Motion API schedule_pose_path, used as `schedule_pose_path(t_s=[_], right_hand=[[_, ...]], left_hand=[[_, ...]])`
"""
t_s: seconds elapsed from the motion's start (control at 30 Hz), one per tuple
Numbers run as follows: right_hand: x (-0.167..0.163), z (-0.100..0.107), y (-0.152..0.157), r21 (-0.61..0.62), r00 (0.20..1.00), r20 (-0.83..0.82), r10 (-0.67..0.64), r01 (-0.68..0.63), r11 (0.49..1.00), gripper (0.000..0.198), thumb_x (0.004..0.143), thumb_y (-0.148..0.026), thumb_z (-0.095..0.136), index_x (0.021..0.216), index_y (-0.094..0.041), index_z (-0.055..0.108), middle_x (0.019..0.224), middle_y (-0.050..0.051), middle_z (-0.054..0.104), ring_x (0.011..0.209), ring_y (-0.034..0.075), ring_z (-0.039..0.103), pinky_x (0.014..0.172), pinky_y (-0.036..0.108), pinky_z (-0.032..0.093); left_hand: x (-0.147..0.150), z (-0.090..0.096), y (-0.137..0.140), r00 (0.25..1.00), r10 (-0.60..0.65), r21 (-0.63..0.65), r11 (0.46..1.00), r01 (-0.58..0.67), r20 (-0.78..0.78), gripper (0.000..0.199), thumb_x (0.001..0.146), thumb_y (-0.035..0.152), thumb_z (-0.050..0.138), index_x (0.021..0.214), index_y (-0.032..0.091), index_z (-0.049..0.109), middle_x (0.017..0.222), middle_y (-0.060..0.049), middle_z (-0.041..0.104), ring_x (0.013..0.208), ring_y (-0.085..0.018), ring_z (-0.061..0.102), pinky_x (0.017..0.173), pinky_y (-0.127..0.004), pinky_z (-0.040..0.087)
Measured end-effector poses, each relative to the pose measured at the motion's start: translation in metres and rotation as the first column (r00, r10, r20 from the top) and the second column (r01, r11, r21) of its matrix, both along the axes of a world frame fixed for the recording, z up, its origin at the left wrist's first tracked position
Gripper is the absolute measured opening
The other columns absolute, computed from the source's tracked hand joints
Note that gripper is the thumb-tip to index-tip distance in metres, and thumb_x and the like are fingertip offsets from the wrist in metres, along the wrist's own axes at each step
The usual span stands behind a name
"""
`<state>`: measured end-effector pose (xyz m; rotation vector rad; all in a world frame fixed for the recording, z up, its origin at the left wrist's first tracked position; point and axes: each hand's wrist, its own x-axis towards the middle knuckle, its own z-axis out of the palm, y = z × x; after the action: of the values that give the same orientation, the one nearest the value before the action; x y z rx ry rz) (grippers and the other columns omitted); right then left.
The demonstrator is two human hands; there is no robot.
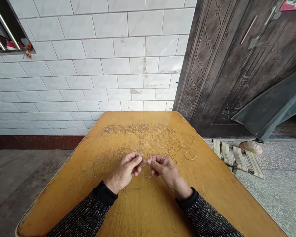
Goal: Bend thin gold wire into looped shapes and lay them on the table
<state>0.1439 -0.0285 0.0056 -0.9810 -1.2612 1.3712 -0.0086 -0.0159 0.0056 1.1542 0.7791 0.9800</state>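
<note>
Pinched thin wire [143, 164], left hand [128, 168], right hand [166, 171], wire loops [143, 127], table [143, 210]

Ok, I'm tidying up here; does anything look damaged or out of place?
The white wall tiles near the dark door carry grey patchy marks, unlike the cleaner tiles farther left. On the table, some thin loops lie left, apart from the others.

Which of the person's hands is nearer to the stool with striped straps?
The right hand. It is over the table, to the left of the stool; the left hand is also over the table, but farther left.
</note>
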Motion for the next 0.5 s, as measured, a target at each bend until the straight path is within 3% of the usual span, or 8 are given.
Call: schedule_pose_path(t_s=[0.2,0.37,0.5], right_hand=[[0.0001,0.0019,-0.0012,-0.033,0.999,-0.034,-0.009,0.008,0.999,0.039,0.059,-0.051,0.067,0.052,-0.017,0.049,0.043,-0.005,0.045,0.039,0.006,0.035,0.04,0.02,0.028],[0.0001,0.0017,-0.002,-0.029,0.999,-0.05,-0.015,0.013,0.999,0.04,0.059,-0.051,0.067,0.051,-0.017,0.048,0.043,-0.005,0.045,0.04,0.006,0.036,0.04,0.02,0.029],[0.0004,0.0007,-0.0021,-0.044,0.999,-0.042,-0.016,0.014,0.999,0.037,0.06,-0.049,0.068,0.056,-0.016,0.052,0.046,-0.005,0.047,0.042,0.006,0.039,0.041,0.019,0.031]], left_hand=[[-0.001,0.0023,-0.0016,0.999,-0.006,0.056,0.998,0.009,-0.047,0.02,0.078,0.034,0.055,0.074,0.016,0.047,0.073,0.0,0.053,0.052,-0.005,0.045,0.044,-0.018,0.032],[-0.0004,0.0022,-0.0022,0.973,0.094,0.252,0.967,-0.039,-0.209,0.021,0.083,0.035,0.047,0.074,0.017,0.046,0.057,0.003,0.05,0.049,-0.008,0.046,0.047,-0.02,0.037],[0.0012,0.0011,-0.003,0.959,0.136,0.269,0.961,-0.066,-0.249,0.023,0.081,0.038,0.049,0.073,0.017,0.045,0.052,0.004,0.05,0.045,-0.008,0.044,0.044,-0.02,0.035]])
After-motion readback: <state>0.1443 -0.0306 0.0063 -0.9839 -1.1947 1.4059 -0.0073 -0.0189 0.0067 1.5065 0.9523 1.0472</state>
